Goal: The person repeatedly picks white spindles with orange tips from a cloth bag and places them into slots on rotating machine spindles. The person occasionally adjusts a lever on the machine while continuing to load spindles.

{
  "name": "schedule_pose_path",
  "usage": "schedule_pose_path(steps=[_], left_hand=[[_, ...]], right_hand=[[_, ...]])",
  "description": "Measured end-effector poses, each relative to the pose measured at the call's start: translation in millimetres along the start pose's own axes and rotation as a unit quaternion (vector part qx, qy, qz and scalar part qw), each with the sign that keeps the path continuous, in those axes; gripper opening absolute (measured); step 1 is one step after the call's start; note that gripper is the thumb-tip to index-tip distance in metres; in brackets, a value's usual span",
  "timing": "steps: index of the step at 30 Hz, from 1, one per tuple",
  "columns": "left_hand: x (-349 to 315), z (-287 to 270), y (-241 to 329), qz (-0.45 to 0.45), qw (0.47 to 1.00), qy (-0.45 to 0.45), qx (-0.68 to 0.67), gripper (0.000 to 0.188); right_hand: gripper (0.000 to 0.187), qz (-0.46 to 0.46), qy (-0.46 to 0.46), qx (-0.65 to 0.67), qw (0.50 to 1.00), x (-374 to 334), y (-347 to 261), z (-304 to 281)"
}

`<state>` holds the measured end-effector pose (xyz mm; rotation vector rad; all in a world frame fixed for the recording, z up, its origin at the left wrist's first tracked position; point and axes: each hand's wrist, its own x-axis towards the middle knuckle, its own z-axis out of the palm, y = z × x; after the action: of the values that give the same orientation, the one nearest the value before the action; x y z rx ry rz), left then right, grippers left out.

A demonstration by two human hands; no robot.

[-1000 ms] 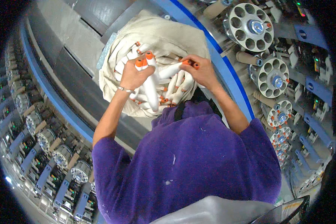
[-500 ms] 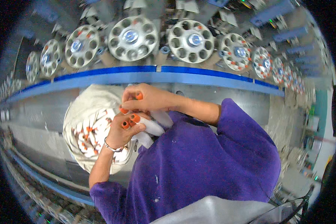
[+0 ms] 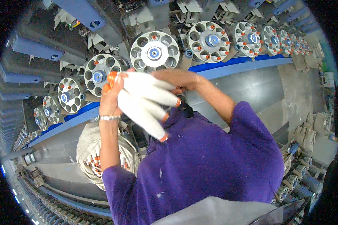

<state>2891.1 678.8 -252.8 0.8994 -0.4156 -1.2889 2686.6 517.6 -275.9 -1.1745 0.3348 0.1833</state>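
My left hand (image 3: 112, 98) is closed around the orange tube ends of several white yarn bobbins (image 3: 142, 117). They fan out toward my chest, their other orange tips pointing down and right. On the upper right of this bunch is my right hand (image 3: 182, 79), smeared by motion and with its fingers partly hidden behind the yarn. Whether it grips a bobbin cannot be made out. Just beyond the bunch stands a round bobbin magazine (image 3: 144, 56) with round pockets and a pale centre. Another magazine (image 3: 98, 77) with a blue hub is beside my left hand.
A cloth sack (image 3: 87, 140) holding many orange-tipped bobbins stands below my left forearm. More magazines (image 3: 213, 40), some loaded with bobbins, line the machine on both sides. A blue rail (image 3: 229, 66) runs along its front. Cloth sacks (image 3: 307, 131) lie at far right.
My hands have risen from beside the sack toward the magazines, carrying the bobbins. The bunch now lies fanned out between them. The view has turned, and the sack sits lower.
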Motion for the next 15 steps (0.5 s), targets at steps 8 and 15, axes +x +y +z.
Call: schedule_pose_path(steps=[8, 15], left_hand=[[40, -11, -43, -0.027, 0.997, 0.002, 0.069, 0.02], [9, -53, -74, -0.056, 0.997, 0.009, -0.043, 0.019]], right_hand=[[0.026, 0.138, -0.001, 0.019, 0.99, -37, 60, -58], [0.023, -0.051, 0.159, 0.15, 0.974, -35, 133, -43]])
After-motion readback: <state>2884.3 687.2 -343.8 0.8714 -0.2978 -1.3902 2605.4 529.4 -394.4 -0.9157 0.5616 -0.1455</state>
